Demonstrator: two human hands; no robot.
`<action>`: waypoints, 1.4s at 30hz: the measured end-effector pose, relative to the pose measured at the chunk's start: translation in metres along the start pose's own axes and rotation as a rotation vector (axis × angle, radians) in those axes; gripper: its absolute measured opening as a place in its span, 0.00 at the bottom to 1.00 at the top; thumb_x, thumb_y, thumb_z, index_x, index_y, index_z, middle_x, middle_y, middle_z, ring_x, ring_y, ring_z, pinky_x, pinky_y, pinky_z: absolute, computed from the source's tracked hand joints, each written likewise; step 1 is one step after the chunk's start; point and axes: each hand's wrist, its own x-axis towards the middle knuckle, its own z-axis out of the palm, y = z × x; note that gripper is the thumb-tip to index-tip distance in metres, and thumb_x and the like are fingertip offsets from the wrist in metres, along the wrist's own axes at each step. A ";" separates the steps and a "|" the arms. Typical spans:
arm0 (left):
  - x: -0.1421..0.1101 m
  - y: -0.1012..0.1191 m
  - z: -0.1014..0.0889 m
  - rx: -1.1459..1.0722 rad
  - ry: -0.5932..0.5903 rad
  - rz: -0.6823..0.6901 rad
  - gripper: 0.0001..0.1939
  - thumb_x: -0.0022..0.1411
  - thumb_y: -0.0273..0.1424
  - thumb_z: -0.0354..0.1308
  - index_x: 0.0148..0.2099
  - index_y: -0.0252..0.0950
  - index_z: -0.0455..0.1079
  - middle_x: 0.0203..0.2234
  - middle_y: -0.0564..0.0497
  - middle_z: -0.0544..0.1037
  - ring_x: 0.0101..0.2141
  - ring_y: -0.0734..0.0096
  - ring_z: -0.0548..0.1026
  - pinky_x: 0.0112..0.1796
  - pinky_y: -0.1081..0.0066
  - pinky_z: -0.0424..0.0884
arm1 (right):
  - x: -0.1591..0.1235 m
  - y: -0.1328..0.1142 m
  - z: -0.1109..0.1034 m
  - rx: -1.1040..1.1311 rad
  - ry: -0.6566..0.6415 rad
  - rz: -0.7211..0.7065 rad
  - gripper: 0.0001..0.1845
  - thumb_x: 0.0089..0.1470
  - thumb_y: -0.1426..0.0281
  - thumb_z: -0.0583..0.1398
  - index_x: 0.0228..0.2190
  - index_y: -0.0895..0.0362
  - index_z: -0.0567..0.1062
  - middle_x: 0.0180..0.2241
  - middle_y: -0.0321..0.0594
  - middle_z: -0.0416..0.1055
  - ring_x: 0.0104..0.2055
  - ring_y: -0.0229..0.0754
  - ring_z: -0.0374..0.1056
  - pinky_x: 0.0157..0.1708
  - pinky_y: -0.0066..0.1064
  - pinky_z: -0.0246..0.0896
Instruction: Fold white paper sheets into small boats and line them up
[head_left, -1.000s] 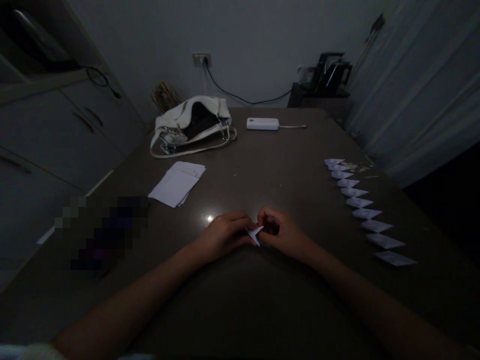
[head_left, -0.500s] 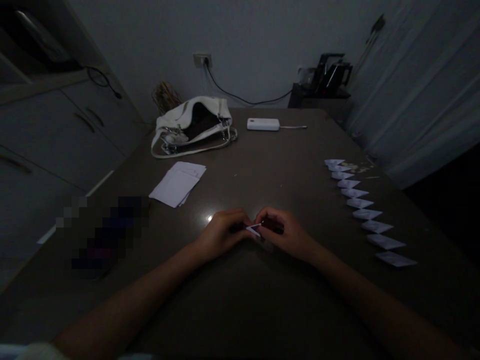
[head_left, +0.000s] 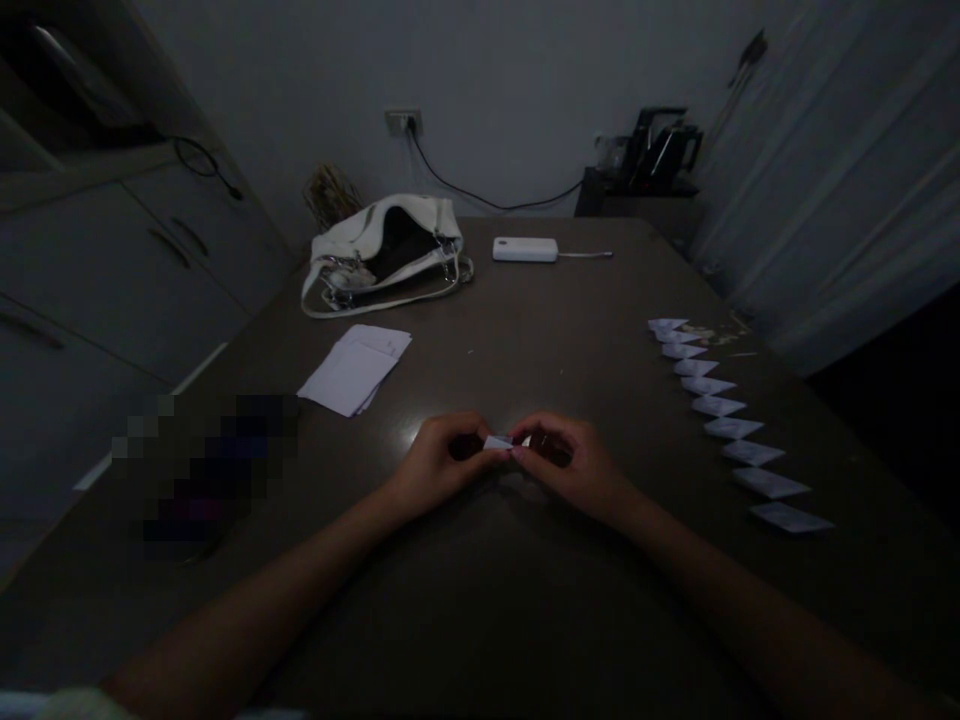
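A small piece of folded white paper (head_left: 498, 442) is held just above the middle of the table (head_left: 525, 330). My left hand (head_left: 444, 462) pinches its left side between thumb and fingers. From the right, my right hand (head_left: 568, 463) grips it with thumb and fingertips, and both thumbs meet at its near edge. Fingers hide part of the paper. To the right, several folded paper pieces (head_left: 735, 428) with pointed ends stand in a slanting row. A stack of white paper sheets (head_left: 351, 372) lies beyond my left hand.
A white handbag (head_left: 386, 255) sits open at the back left. Right of it lies a white power bank (head_left: 525, 250) with a short cable. A black kettle (head_left: 670, 152) stands on a small stand behind the table. Something blurred out (head_left: 217, 470) lies at the left.
The paper between my hands has turned, from an open V-shaped fold to a flatter face towards me. My thumbs have come together at its near edge.
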 end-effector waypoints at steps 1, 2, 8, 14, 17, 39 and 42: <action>0.000 0.000 0.000 -0.008 -0.004 0.007 0.13 0.57 0.36 0.60 0.28 0.31 0.68 0.20 0.55 0.67 0.23 0.78 0.63 0.24 0.78 0.57 | 0.000 0.000 0.000 -0.001 0.005 0.003 0.07 0.52 0.69 0.60 0.34 0.59 0.73 0.25 0.36 0.69 0.25 0.33 0.63 0.23 0.24 0.57; 0.000 -0.001 0.000 -0.015 -0.006 0.013 0.13 0.57 0.36 0.60 0.28 0.31 0.68 0.20 0.55 0.66 0.23 0.78 0.63 0.24 0.78 0.57 | 0.000 0.000 0.000 -0.003 0.009 0.007 0.07 0.52 0.68 0.60 0.34 0.59 0.74 0.25 0.36 0.69 0.24 0.33 0.63 0.23 0.24 0.57; -0.001 -0.001 0.001 -0.031 -0.011 -0.001 0.13 0.56 0.36 0.61 0.29 0.31 0.68 0.20 0.55 0.66 0.22 0.79 0.62 0.23 0.79 0.56 | 0.000 0.001 0.001 -0.007 0.008 0.017 0.07 0.52 0.68 0.60 0.32 0.58 0.74 0.24 0.35 0.69 0.24 0.34 0.63 0.23 0.24 0.57; -0.002 -0.001 0.001 -0.019 -0.035 -0.018 0.13 0.56 0.37 0.60 0.29 0.31 0.67 0.20 0.55 0.66 0.22 0.79 0.63 0.23 0.79 0.57 | -0.001 0.003 0.001 -0.010 0.014 0.019 0.07 0.52 0.67 0.60 0.31 0.58 0.75 0.24 0.36 0.70 0.24 0.34 0.64 0.24 0.24 0.57; -0.002 -0.001 0.001 -0.016 -0.043 -0.016 0.13 0.56 0.37 0.60 0.29 0.31 0.67 0.20 0.55 0.66 0.22 0.79 0.62 0.23 0.79 0.57 | 0.000 0.004 0.002 -0.019 0.008 0.037 0.07 0.52 0.67 0.60 0.31 0.58 0.75 0.25 0.36 0.71 0.25 0.34 0.64 0.24 0.25 0.58; -0.003 0.004 -0.002 0.090 -0.098 0.122 0.12 0.63 0.33 0.52 0.32 0.31 0.70 0.24 0.51 0.72 0.26 0.76 0.68 0.28 0.76 0.61 | 0.000 0.000 0.002 -0.028 -0.052 0.020 0.06 0.53 0.68 0.56 0.29 0.58 0.69 0.24 0.35 0.65 0.24 0.34 0.60 0.24 0.24 0.55; -0.003 0.005 -0.002 0.080 -0.123 0.124 0.12 0.63 0.33 0.52 0.32 0.31 0.70 0.23 0.52 0.71 0.26 0.76 0.68 0.28 0.76 0.61 | -0.001 0.000 0.001 -0.071 -0.114 0.003 0.07 0.55 0.68 0.54 0.28 0.58 0.68 0.22 0.33 0.63 0.22 0.33 0.57 0.22 0.24 0.51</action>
